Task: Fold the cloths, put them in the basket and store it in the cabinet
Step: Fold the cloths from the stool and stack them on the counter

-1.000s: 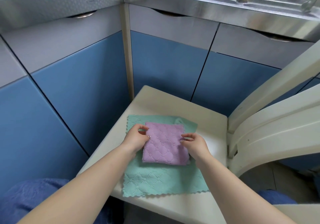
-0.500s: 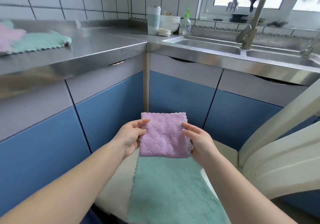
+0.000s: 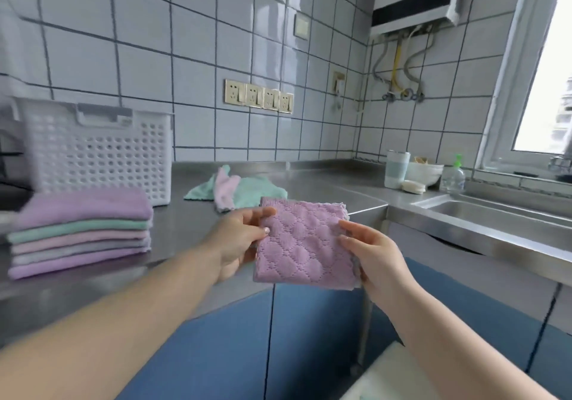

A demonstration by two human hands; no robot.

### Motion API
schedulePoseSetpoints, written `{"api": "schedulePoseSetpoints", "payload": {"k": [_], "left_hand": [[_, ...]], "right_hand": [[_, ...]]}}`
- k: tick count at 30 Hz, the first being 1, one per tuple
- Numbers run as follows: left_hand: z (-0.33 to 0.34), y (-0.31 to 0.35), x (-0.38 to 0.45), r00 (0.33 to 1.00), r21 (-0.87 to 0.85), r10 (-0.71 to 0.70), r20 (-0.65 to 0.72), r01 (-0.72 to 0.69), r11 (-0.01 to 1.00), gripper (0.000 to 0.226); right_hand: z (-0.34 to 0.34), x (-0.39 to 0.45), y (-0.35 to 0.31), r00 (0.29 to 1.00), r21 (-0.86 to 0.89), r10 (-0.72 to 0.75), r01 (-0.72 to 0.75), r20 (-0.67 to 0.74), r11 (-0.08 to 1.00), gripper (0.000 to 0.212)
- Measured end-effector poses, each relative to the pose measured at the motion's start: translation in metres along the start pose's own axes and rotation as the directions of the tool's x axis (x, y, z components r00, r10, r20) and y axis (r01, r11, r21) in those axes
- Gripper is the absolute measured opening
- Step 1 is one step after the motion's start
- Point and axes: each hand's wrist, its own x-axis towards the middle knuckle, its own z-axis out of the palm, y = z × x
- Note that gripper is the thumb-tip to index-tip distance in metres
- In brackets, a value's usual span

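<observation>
**Folded purple cloth held in the air in front of the surface**

Head view: The left hand [image 3: 240, 238] and the right hand [image 3: 368, 252] each pinch one side of a folded purple cloth [image 3: 301, 244]. It is clear of the steel surface [image 3: 192, 210], just in front of its front edge. Left grip: thumb on the top face, fingers beneath. Right grip: fingertips on the right edge, thumb hidden behind. The cloth is nearly square, tilted toward the camera, its scalloped top edge running roughly 9 to 3 o'clock, its folded bottom edge nearest the body.

At 9 o'clock from the cloth, a stack of folded cloths [image 3: 80, 232] sits near the surface's front edge. Just behind the stack, at 10 o'clock, stands a white basket [image 3: 96, 152] with a perforated wall. Bare steel lies between the stack and the hands. At 11 o'clock, loose unfolded cloths [image 3: 235, 190] lie in a heap. Blue cabinet doors [image 3: 247, 337] run below the surface. At 3 o'clock, the sink [image 3: 495, 217] is set into the surface.
</observation>
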Motion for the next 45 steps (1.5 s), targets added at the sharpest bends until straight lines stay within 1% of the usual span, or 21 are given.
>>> {"api": "schedulePoseSetpoints", "payload": {"k": [2,3,7,10,13,15,17,20,22,26,28,35,36,37,38,39,40,41,42,43,45], "left_hand": [[-0.038,0.032,-0.004,0.993,0.053,0.101,-0.063,-0.097,0.994,0.038],[-0.043,0.039,-0.004,0.993,0.075,0.101,-0.054,-0.097,0.992,0.038],[-0.104,0.087,-0.014,0.977,0.194,0.175,-0.125,-0.149,0.970,0.036],[-0.154,0.121,-0.019,0.959,0.294,0.205,-0.195,-0.142,0.945,0.033],[-0.190,0.142,-0.020,0.943,0.337,0.216,-0.255,-0.122,0.934,0.031],[-0.208,0.146,-0.022,0.931,0.362,0.216,-0.294,-0.100,0.927,0.030],[-0.226,0.145,-0.023,0.918,0.377,0.208,-0.337,-0.071,0.924,0.030],[-0.247,0.135,-0.026,0.914,0.396,0.135,-0.384,0.031,0.918,0.025],[-0.260,0.128,-0.027,0.899,0.394,0.111,-0.423,0.072,0.916,0.020],[-0.276,0.116,-0.027,0.870,0.406,0.132,-0.475,0.084,0.910,0.015],[-0.279,0.112,-0.030,0.866,0.415,0.129,-0.482,0.096,0.905,0.014],[-0.280,0.096,-0.034,0.893,0.399,0.038,-0.449,0.162,0.903,0.011],[-0.282,0.096,-0.034,0.895,0.475,0.063,-0.442,0.174,0.863,0.012],[-0.286,0.098,-0.033,0.896,0.627,0.121,-0.428,0.198,0.754,0.017],[-0.289,0.102,-0.032,0.894,0.783,0.194,-0.404,0.229,0.579,0.024],[-0.288,0.107,-0.031,0.887,0.878,0.276,-0.370,0.236,0.417,0.030],[-0.282,0.114,-0.030,0.883,0.918,0.335,-0.328,0.213,0.336,0.034],[-0.274,0.123,-0.030,0.894,0.931,0.349,-0.282,0.167,0.325,0.037],[-0.266,0.129,-0.027,0.914,0.935,0.330,-0.238,0.124,0.331,0.040],[-0.257,0.133,-0.024,0.939,0.944,0.288,-0.190,0.094,0.315,0.042],[-0.242,0.130,-0.015,0.984,0.980,0.147,-0.099,0.071,0.186,0.044]], "right_hand": [[0.045,0.010,-0.014,0.996,-0.002,-0.035,0.036,0.082,0.999,0.024],[0.050,0.012,-0.020,0.995,-0.004,-0.048,0.048,0.088,0.999,0.025],[0.121,0.030,-0.047,0.971,-0.020,-0.090,0.097,0.222,0.995,0.022],[0.179,0.042,-0.067,0.940,-0.049,-0.135,0.158,0.313,0.986,0.021],[0.226,0.052,-0.073,0.928,-0.060,-0.138,0.169,0.345,0.984,0.018],[0.255,0.055,-0.069,0.923,-0.074,-0.104,0.140,0.369,0.987,0.016],[0.278,0.058,-0.058,0.912,-0.064,-0.032,0.063,0.410,0.996,0.018],[0.296,0.055,-0.044,0.889,-0.113,0.039,0.015,0.456,0.993,0.021],[0.306,0.055,-0.041,0.852,-0.161,0.077,0.008,0.518,0.987,0.025],[0.319,0.057,-0.040,0.822,-0.217,0.121,0.004,0.557,0.976,0.016],[0.322,0.059,-0.036,0.816,-0.244,0.154,-0.017,0.557,0.970,0.012],[0.320,0.062,-0.012,0.800,-0.256,0.187,-0.043,0.571,0.966,0.019],[0.319,0.061,-0.013,0.809,-0.277,0.170,-0.009,0.563,0.961,0.020],[0.319,0.061,-0.015,0.830,-0.328,0.117,0.083,0.546,0.941,0.025],[0.319,0.060,-0.020,0.855,-0.407,0.026,0.220,0.518,0.887,0.031],[0.319,0.060,-0.026,0.863,-0.483,-0.096,0.367,0.496,0.795,0.034],[0.319,0.057,-0.034,0.836,-0.523,-0.220,0.496,0.502,0.693,0.034],[0.321,0.054,-0.043,0.789,-0.517,-0.298,0.587,0.537,0.622,0.033],[0.324,0.051,-0.049,0.744,-0.502,-0.306,0.641,0.594,0.581,0.033],[0.328,0.048,-0.053,0.702,-0.493,-0.267,0.673,0.660,0.552,0.034],[0.336,0.039,-0.053,0.617,-0.517,-0.108,0.731,0.780,0.445,0.037]]}}
